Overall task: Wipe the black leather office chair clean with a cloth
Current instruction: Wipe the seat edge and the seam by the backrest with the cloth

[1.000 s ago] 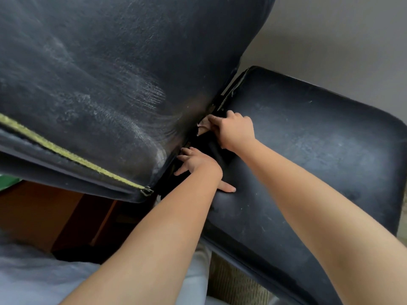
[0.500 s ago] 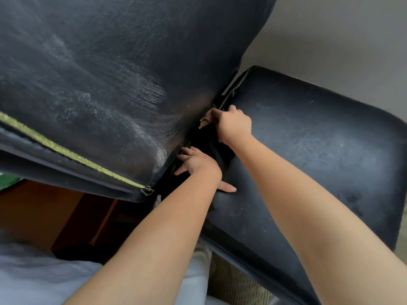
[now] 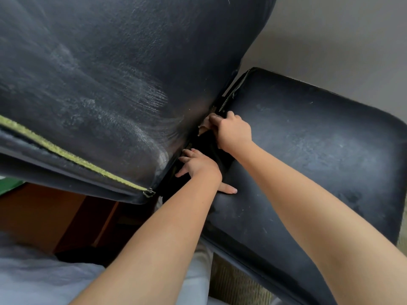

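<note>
Dusty black chair [image 3: 308, 146], streaky backrest [image 3: 99, 73].
Our R hand [image 3: 234, 130] grips tan cloth [image 3: 204, 126] in seat-back gap; L hand [image 3: 198, 166] fingers spread, pressing the gap.

backrest [image 3: 114, 69]: was black leather, streaked with pale grey smears
seat [image 3: 312, 155]: was black, dusted grey
zipper tape [image 3: 72, 156]: was yellow-green
cloth [image 3: 206, 125]: was tan
wall [image 3: 343, 40]: was grey

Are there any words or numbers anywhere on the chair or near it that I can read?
None: no words, numbers or signs show anywhere.
The backrest and seat carry only pale smears.
The yellow-green zip has no writing.
The cloth in the right hand is plain.
The left hand covers no label that shows.
</note>
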A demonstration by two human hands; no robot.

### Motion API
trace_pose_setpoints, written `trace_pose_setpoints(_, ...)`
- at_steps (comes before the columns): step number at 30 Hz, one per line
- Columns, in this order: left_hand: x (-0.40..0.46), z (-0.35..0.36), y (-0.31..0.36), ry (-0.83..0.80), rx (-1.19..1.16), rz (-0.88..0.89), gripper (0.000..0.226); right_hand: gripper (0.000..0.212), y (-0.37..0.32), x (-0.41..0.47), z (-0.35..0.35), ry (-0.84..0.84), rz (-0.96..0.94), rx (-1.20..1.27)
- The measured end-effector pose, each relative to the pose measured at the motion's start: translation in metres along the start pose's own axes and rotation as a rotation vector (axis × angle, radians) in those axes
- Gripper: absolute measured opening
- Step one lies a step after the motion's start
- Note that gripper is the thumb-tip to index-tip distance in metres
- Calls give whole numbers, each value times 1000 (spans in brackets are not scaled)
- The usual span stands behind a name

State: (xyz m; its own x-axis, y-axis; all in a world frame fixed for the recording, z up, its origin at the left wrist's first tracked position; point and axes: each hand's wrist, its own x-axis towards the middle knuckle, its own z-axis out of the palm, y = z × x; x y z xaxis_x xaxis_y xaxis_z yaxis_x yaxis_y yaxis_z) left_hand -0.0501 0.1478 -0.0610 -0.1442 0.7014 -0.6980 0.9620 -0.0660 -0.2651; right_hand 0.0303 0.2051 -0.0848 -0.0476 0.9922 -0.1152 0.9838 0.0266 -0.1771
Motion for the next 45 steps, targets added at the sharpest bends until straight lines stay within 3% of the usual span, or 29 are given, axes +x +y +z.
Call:
trace_pose_setpoints(5,0,-1,1,-10,-81,-42,155,37,7,12,-3,31,-3,-26)
trace_pose_setpoints(8,-2,13,-6,63,-189,2,154,38,0,17,-2,15,62,23)
trace_pose_setpoints(14,-3,37,-18,155,-364,116,156,40,4,-6,6,51,7,18)
trace_pose_setpoints(20,-1,47,-23,382,-200,364,129,42,6,7,3,46,28,18)
trace_pose_setpoints(30,9,42,-27,258,-204,445,109,46,11,22,2,15,46,54)
trace_pose_setpoints(37,9,34,-26,157,-125,449,122,44,13,19,2,35,40,25)
trace_pose_setpoints(40,9,33,-26,154,-108,436,124,39,5,15,5,63,117,97)
trace_pose_setpoints(45,7,39,-27,221,-141,435,120,47,8,12,1,6,66,67)
